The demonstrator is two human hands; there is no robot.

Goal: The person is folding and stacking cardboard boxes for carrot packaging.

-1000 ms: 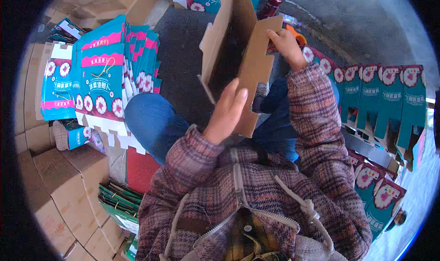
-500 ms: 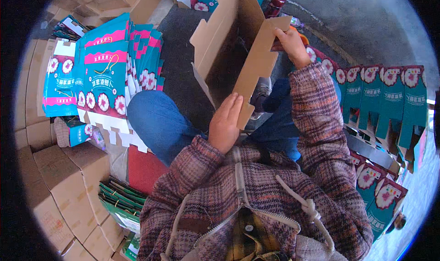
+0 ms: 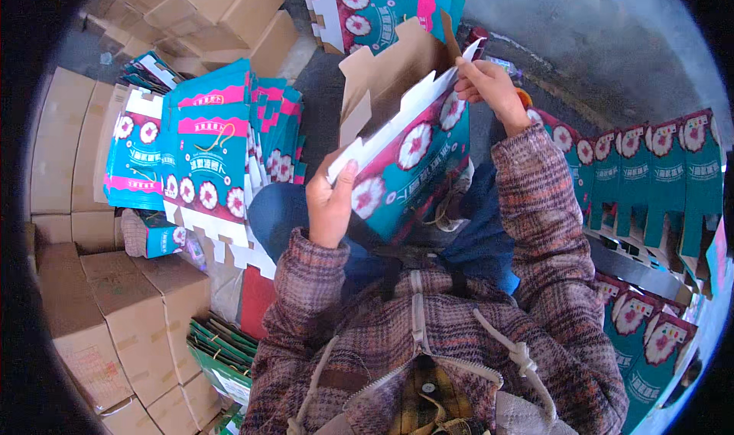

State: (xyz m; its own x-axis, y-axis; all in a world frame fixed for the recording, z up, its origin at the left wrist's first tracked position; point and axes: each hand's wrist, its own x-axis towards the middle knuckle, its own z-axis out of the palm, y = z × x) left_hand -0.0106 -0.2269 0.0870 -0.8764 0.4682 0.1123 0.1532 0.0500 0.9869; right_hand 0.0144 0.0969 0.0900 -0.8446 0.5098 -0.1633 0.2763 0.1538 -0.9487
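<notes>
A partly folded teal carton (image 3: 417, 163) with white-and-crimson flower pictures stands tilted between my knees. Its top gapes, baring the brown inside, and a white notched flap (image 3: 397, 125) runs along the near panel's upper edge. At the left end of that flap, my left hand (image 3: 330, 206) grips the carton, thumb on the printed side and fingers mostly hidden behind. My right hand (image 3: 489, 89) pinches the far right corner, where a white flap and a narrow brown flap come together. The carton's bottom is out of sight.
Flattened teal cartons (image 3: 206, 148) are stacked on the left, near brown cardboard boxes (image 3: 130, 297) and green folded packs (image 3: 218, 351). Shaped teal cartons (image 3: 665, 171) line the right side. Another printed carton (image 3: 397, 11) lies ahead, and a dark red bottle top (image 3: 475, 36) shows beyond my right hand.
The near panel showed its brown inside before; now its printed outer face shows. My left hand has gone from that panel's near end to the left corner. The whole view has shifted slightly.
</notes>
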